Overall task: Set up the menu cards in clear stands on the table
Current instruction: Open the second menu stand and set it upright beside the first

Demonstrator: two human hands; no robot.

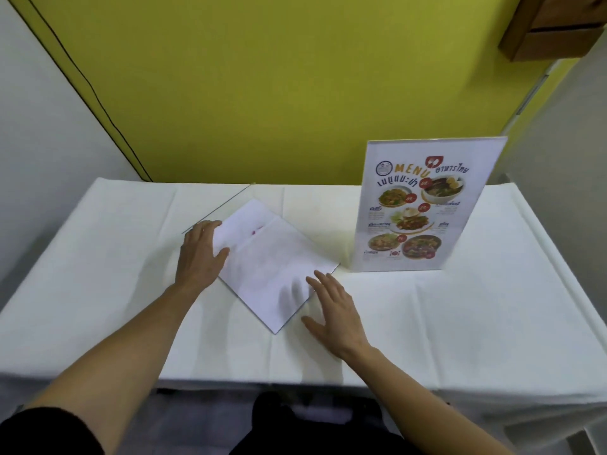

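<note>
l hand [200, 254] & r hand [331, 310] grips open, flat on card [269, 261].

You're working in bright, even light with only soft shadows under your hands. Your right hand [331, 310] smears with motion blur at the fingers. The tablecloth [460, 307] is nearly washed out, and wide-angle distortion bends the wall lines at the edges.

Flat stand [272, 257] on table [460, 323] — upright menu stand [423, 208] right, behind
</note>
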